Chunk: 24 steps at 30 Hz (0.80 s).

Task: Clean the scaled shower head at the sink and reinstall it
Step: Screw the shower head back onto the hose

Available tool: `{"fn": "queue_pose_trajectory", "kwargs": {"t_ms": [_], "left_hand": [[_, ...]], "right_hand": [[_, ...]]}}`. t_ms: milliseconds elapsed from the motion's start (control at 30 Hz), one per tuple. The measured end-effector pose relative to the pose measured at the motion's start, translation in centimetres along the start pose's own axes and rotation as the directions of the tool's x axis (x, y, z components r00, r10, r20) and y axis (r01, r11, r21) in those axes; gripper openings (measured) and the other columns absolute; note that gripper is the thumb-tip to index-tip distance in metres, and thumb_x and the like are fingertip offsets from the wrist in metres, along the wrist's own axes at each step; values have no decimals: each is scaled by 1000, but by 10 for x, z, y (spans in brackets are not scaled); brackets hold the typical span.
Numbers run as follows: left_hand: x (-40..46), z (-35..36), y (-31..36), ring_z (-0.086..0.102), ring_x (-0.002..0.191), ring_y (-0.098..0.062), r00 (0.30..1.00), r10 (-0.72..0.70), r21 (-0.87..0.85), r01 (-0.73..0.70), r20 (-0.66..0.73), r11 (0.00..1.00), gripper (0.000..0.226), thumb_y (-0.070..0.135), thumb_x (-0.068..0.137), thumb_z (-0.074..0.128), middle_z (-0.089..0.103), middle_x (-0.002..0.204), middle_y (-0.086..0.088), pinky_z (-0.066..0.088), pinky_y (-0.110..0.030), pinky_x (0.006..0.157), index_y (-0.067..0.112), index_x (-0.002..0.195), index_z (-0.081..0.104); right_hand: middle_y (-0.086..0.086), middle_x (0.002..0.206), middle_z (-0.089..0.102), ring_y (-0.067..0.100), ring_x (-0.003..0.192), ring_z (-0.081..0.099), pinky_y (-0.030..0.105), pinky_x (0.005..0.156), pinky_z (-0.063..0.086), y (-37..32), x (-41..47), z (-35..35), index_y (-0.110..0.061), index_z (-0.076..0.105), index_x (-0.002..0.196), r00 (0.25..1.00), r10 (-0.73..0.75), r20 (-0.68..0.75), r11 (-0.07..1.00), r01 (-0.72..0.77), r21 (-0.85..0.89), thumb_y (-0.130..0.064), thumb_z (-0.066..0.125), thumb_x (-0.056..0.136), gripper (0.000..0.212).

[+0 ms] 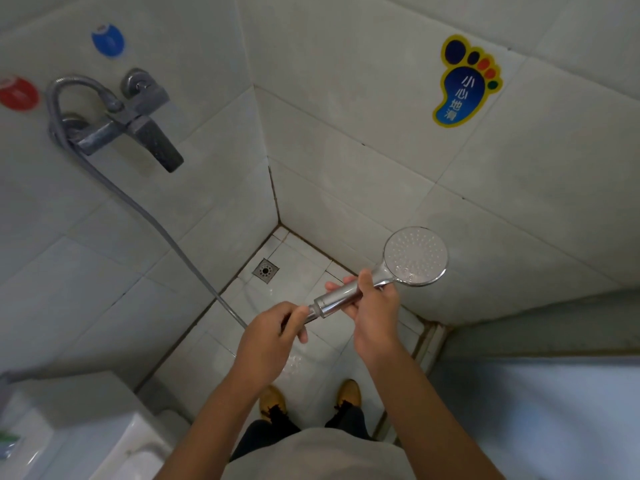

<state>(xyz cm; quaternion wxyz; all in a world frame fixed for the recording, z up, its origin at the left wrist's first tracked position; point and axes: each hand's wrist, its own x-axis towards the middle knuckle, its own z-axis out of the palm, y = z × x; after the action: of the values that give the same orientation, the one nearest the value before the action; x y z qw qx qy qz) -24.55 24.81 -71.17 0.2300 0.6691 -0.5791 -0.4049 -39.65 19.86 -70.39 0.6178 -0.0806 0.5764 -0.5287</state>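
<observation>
I have both bare forearms reaching forward from the bottom of the view, converging ahead of me. My left hand sits lower, fingers curled in a pinch (knuckles up). My right hand is higher, palm turned inward, thumb over the top, fingers wrapped underneath.

Tight little shower corner here, pale grey-white glazed wall tiles with dark grubby grout in the corner seam. Floor is small white square tiles, wet in spots, with a square metal floor drain right near the corner. There's a blue foot-shaped yellow-edged slip-warning sticker on the right wall, plus round red and blue stickers on the left.
</observation>
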Motion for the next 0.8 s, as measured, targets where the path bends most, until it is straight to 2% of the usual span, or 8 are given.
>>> {"fn": "queue_pose_trajectory", "kwargs": {"t_ms": [100, 200, 300, 400, 500, 633, 733, 800], "left_hand": [[-2, 1, -1, 53, 54, -1, 992, 105, 186, -92, -64, 978, 28, 48, 94, 37, 58, 66, 13, 41, -14, 49, 29, 88, 58], [-4, 1, 0, 50, 52, -3, 966, 229, 265, -191, -122, 945, 45, 57, 93, 25, 53, 65, 14, 38, -13, 46, 28, 99, 60], [-5, 4, 5, 40, 47, -7, 990, 100, 121, -88, -96, 989, 32, 44, 98, 29, 45, 59, 10, 38, -17, 45, 24, 93, 54], [-5, 7, 6, 40, 53, -8, 999, -48, -27, 48, -1, 999, 29, 34, 103, 30, 47, 65, 2, 34, -20, 47, 19, 89, 52], [-6, 5, 7, 42, 56, -9, 997, -51, -103, 57, 57, 993, 31, 40, 100, 32, 48, 67, 1, 36, -25, 52, 21, 89, 54], [-5, 4, 6, 43, 55, -8, 997, -7, -73, 13, 83, 997, 45, 56, 91, 31, 49, 65, 3, 37, -28, 52, 19, 95, 57], [-6, 6, 2, 37, 48, -5, 996, -48, -87, 54, 72, 995, 38, 44, 99, 33, 44, 57, 7, 32, -24, 48, 19, 88, 60], [-6, 7, 1, 34, 44, -4, 992, -84, -151, 98, 98, 984, 43, 41, 101, 32, 41, 54, 6, 29, -24, 45, 16, 79, 60]], "right_hand": [[24, 103, 60, 39, 81, 74, 43, 70, 63, -2, -1, 1, -5, 49, 119, 1000, 25, -2, 999, -25, 33, -15, 48, 103, 19], [24, 105, 60, 39, 84, 74, 47, 76, 62, -2, 0, 0, -6, 49, 120, 999, 54, -4, 996, -54, 74, -15, 49, 103, 20], [23, 105, 60, 39, 85, 74, 45, 76, 62, 0, -1, 0, -7, 49, 121, 999, 28, 21, 998, -29, 63, -16, 48, 103, 20], [21, 101, 62, 37, 84, 74, 42, 73, 61, 0, -1, -2, -10, 49, 123, 999, -13, 46, 1000, 12, 19, -17, 47, 103, 21], [18, 99, 63, 37, 84, 74, 44, 75, 61, 0, -1, -3, -11, 49, 124, 998, -29, 63, 1000, 29, -3, -18, 47, 103, 22], [17, 95, 63, 36, 81, 74, 45, 75, 61, -1, -3, -2, -10, 49, 120, 997, -48, 66, 999, 50, -21, -17, 47, 103, 19], [16, 94, 64, 36, 80, 74, 44, 73, 61, -2, -3, -3, -9, 50, 118, 997, -54, 63, 998, 56, -31, -16, 47, 103, 16], [16, 93, 64, 37, 80, 74, 44, 73, 61, -2, -3, -4, -8, 50, 118, 996, -62, 70, 997, 65, -43, -15, 47, 103, 17]]}}
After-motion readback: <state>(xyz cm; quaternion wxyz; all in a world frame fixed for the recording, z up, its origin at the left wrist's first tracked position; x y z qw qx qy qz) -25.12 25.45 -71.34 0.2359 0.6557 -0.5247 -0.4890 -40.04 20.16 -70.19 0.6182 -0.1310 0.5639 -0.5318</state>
